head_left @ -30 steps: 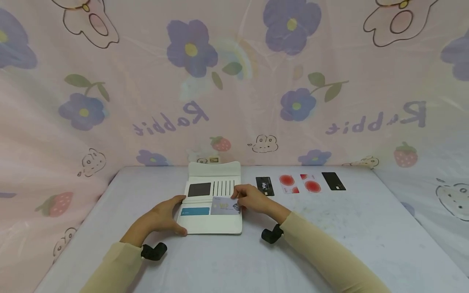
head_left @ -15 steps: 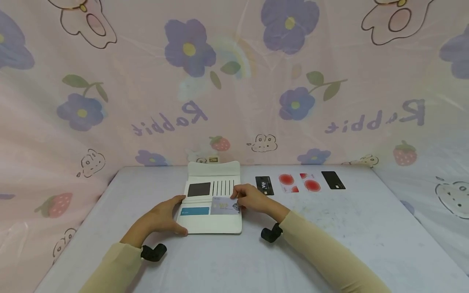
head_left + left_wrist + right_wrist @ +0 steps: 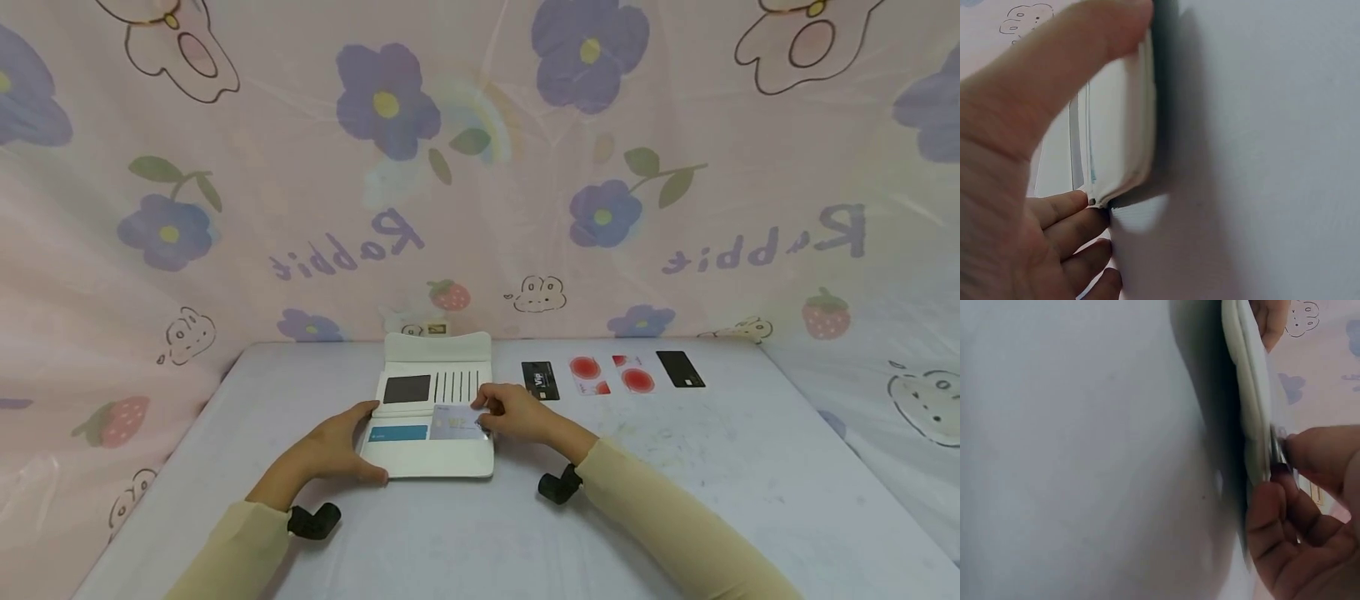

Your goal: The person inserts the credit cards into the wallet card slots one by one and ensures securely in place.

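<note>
One silver card (image 3: 453, 422) pinched in right grip (image 3: 517, 412); left grip (image 3: 330, 446) clasps wallet (image 3: 405, 412) alongside. Judged step: working card at pocket (image 3: 435, 459) beside right grip; next needs straight slide.

Right hand (image 3: 1310, 553) in at the lower right, thumb reaching across, fingers curled below, and between them a thin card (image 3: 1275, 445), edge-on and blurred, pinched right beside the white wallet (image 3: 1251, 394)! The wallet shows side-on, its padded edge running from the top down to the fingers, a dark shadow (image 3: 1205, 375) alongside on the pale tabletop (image 3: 1072, 450). Up top, the left hand (image 3: 1271, 322) shows a few fingers, and to the right, pink patterned backdrop (image 3: 1329, 394) with an outlined rabbit face (image 3: 1304, 317)
</note>
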`<state>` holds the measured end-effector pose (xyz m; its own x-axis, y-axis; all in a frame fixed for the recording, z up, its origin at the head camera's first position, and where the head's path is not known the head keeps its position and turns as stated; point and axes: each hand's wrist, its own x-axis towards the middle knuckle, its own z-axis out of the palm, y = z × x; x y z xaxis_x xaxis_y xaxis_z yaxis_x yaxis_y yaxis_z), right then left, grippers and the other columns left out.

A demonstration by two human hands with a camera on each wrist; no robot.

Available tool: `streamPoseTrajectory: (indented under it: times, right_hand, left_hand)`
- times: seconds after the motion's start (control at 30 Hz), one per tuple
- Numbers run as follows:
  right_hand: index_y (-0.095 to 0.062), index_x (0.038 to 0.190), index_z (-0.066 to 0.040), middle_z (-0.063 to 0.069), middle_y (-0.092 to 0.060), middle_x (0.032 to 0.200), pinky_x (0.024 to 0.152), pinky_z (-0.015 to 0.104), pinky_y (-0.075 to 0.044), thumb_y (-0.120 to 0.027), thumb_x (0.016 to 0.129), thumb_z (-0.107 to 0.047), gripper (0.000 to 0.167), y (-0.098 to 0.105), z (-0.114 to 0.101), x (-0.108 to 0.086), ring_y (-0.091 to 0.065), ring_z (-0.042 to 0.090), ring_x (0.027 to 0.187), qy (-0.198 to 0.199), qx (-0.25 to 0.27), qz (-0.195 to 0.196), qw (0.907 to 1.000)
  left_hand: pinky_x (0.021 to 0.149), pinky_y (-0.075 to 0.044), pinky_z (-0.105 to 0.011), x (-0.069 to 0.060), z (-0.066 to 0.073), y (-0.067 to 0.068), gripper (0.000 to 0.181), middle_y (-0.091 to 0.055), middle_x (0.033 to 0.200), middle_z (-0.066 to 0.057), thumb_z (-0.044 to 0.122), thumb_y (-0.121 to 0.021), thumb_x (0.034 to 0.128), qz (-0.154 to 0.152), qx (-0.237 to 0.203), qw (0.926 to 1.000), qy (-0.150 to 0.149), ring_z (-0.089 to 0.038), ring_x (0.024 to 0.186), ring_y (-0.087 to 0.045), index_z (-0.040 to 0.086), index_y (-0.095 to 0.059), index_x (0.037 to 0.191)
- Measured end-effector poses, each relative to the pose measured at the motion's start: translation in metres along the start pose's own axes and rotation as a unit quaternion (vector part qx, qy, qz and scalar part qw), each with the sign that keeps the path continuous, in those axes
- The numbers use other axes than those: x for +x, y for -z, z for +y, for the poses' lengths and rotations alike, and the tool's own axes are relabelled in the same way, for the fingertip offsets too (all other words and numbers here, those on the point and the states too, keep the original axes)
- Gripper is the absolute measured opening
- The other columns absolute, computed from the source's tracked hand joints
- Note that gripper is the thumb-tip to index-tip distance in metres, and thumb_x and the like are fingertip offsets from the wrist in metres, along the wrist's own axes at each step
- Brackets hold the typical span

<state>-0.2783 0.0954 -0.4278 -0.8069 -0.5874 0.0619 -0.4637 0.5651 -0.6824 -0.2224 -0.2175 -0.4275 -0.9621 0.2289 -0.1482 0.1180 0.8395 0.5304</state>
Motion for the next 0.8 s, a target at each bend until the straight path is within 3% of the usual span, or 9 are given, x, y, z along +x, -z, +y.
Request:
streamPoseTrajectory:
  times: [0.3,0.53,0.8]
  right_hand:
    - [-0.069,0.097,-0.009,0.002,-0.067,0.082,0.058,0.019,-0.044,-0.069,0.086,-0.005,0.012,0.0032,0.0017,0.0026,-0.052,0.008,0.068,-0.01,0.053,-0.016,0.9984]
    - [-0.07,0.094,-0.008,0.003,-0.069,0.084,0.058,0.019,-0.044,-0.07,0.085,-0.003,0.011,0.0054,-0.0006,0.0064,-0.051,0.009,0.068,-0.01,0.065,-0.025,0.9975]
    - [-0.075,0.088,-0.014,-0.004,-0.069,0.089,0.065,0.019,-0.047,-0.065,0.088,-0.003,0.015,0.0017,-0.0052,0.0059,-0.053,0.008,0.076,0.001,-0.017,-0.045,0.9988]
  left_hand:
    - [0.107,-0.036,-0.059,-0.0019,0.0008,-0.0024,0.121,-0.04,0.15,-0.02,0.057,-0.088,0.0525,0.011,0.014,0.9998,-0.005,-0.041,0.137,-0.038,0.007,-0.033,0.148]
    - [0.106,-0.037,-0.059,-0.0018,0.0035,-0.0025,0.122,-0.041,0.149,-0.021,0.057,-0.087,0.0526,0.013,0.022,0.9997,0.003,-0.041,0.136,-0.04,0.006,-0.033,0.148]
    - [0.107,-0.036,-0.059,-0.0004,0.004,-0.0048,0.124,-0.04,0.15,-0.019,0.059,-0.088,0.0515,0.005,0.027,0.9994,0.022,-0.04,0.137,-0.039,0.008,-0.031,0.149]
